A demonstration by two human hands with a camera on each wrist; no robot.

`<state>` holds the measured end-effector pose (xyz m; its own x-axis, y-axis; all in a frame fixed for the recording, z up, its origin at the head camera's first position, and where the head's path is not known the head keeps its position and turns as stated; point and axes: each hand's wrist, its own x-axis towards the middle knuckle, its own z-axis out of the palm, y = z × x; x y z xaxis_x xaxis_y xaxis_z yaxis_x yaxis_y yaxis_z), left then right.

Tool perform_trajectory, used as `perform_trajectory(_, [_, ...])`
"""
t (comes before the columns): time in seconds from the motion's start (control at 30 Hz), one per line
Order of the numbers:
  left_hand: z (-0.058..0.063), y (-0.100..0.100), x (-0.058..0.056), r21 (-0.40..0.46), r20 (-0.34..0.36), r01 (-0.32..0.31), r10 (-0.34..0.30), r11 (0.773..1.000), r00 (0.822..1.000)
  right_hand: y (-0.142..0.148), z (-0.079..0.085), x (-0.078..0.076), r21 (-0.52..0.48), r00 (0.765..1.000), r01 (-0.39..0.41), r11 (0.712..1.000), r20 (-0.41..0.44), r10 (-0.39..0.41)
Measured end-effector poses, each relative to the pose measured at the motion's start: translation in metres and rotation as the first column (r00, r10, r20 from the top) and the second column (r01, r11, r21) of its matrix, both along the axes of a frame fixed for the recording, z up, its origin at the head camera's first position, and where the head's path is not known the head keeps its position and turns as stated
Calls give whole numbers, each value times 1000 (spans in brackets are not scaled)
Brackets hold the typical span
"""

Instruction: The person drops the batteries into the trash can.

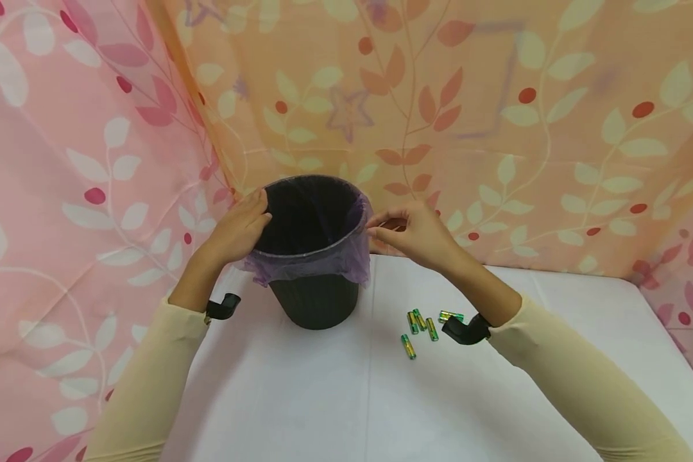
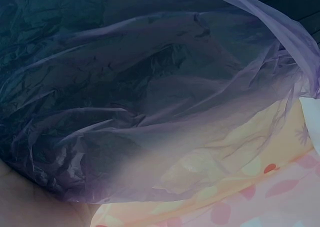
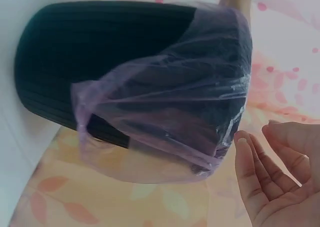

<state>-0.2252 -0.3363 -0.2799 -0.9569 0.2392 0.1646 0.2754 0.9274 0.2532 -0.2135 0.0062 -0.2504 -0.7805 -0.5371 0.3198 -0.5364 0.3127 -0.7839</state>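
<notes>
A dark ribbed bin (image 1: 317, 301) stands on the white-covered table, lined with a thin purple plastic bag (image 1: 352, 256) folded down over its rim. My left hand (image 1: 242, 221) rests on the left side of the rim, fingers fairly straight. In the left wrist view the bag (image 2: 165, 102) hangs in loose wrinkles, and just an edge of that hand (image 2: 35, 202) shows. My right hand (image 1: 416, 231) is by the right side of the rim. In the right wrist view this hand (image 3: 280, 172) has bent fingers, thumb apart from them, fingertips close beside the bag's folded edge.
Several green-and-yellow batteries (image 1: 432, 329) lie on the table (image 1: 300, 398) right of the bin, near the right wrist's black camera mount (image 1: 466, 330). Behind the table hangs an orange leaf-patterned cloth (image 1: 473, 128); a pink one (image 1: 110, 212) hangs along the left.
</notes>
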Motion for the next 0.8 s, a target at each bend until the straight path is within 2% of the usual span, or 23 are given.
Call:
perform_trajectory(0.13, [1,-4,-2,-9,-11,5,-5,1000,1000,9,-21,-3,11,999,23,1000,-32,-22])
perform_trajectory(0.33, [0,-6,0,-22,-12,8,-8,1000,1000,20,-50,-9,-8,997,-8,1000,-83,7])
perform_trajectory(0.43, [-1,-6,1,-19,-12,12,-12,1000,1000,25,-62,-10,-6,997,-5,1000,-73,5])
perform_trajectory(0.6, [-1,-6,1,-15,-23,14,-14,1000,1000,35,-76,-6,41,999,44,998,-11,-44])
perform_trajectory(0.8, [1,-5,2,-8,-16,7,-7,1000,1000,44,-93,-2,55,998,58,997,10,-58])
